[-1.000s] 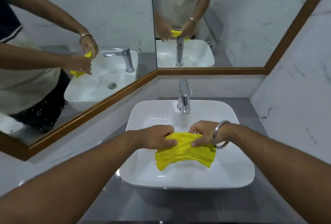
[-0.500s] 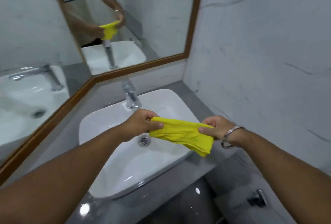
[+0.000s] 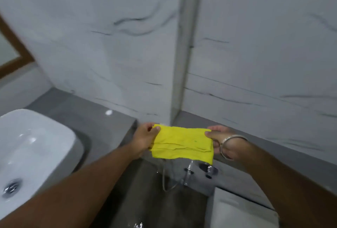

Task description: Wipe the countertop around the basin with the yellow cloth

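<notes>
The yellow cloth (image 3: 182,143) is folded into a flat band and stretched between both hands, in the air past the right end of the grey countertop (image 3: 80,111). My left hand (image 3: 145,139) pinches its left edge and my right hand (image 3: 218,142), with a metal bangle on the wrist, pinches its right edge. The white basin (image 3: 36,145) sits at the lower left, its drain showing, apart from the cloth.
Marble-look wall tiles (image 3: 109,45) rise behind the counter, with a corner edge just behind the cloth. Below the cloth are a chrome wall fitting with a hose (image 3: 189,174) and a white toilet tank lid (image 3: 242,211). The wooden mirror frame (image 3: 16,52) shows at far left.
The view has swung right, off the basin and tap. Both hands have carried the cloth from over the basin to beyond the counter's right end, pulling it out flat.
</notes>
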`<act>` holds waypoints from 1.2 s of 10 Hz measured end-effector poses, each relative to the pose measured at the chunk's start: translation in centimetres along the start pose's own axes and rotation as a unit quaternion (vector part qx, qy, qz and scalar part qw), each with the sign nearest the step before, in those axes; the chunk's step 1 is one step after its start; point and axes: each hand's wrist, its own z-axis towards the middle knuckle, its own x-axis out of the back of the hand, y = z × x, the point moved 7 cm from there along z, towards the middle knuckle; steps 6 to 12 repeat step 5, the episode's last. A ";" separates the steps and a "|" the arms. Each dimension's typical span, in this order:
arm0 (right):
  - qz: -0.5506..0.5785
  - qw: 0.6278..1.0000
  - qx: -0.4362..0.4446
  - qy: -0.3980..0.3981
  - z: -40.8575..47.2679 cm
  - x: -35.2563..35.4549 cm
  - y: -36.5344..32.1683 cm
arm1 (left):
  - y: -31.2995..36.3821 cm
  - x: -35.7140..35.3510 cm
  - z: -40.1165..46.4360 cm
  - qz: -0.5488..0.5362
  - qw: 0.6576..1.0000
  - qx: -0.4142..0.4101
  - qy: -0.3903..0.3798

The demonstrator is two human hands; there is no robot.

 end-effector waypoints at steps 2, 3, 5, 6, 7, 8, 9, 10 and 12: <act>0.024 0.995 0.005 0.102 8.6 9.1 4.3 | 0.4 -9.2 8.3 0.151 0.988 -0.033 0.012; -0.025 0.990 0.042 0.132 13.8 12.0 6.6 | -0.5 -10.9 11.1 0.204 0.979 -0.022 0.010; -0.389 0.888 0.093 0.228 7.1 10.8 3.3 | -1.5 -11.4 9.9 0.400 0.916 -0.028 -0.013; -0.389 0.888 0.093 0.228 7.1 10.8 3.3 | -1.5 -11.4 9.9 0.400 0.916 -0.028 -0.013; -0.389 0.888 0.093 0.228 7.1 10.8 3.3 | -1.5 -11.4 9.9 0.400 0.916 -0.028 -0.013; -0.389 0.888 0.093 0.228 7.1 10.8 3.3 | -1.5 -11.4 9.9 0.400 0.916 -0.028 -0.013; -0.389 0.888 0.093 0.228 7.1 10.8 3.3 | -1.5 -11.4 9.9 0.400 0.916 -0.028 -0.013; -0.389 0.888 0.093 0.228 7.1 10.8 3.3 | -1.5 -11.4 9.9 0.400 0.916 -0.028 -0.013; -0.389 0.888 0.093 0.228 7.1 10.8 3.3 | -1.5 -11.4 9.9 0.400 0.916 -0.028 -0.013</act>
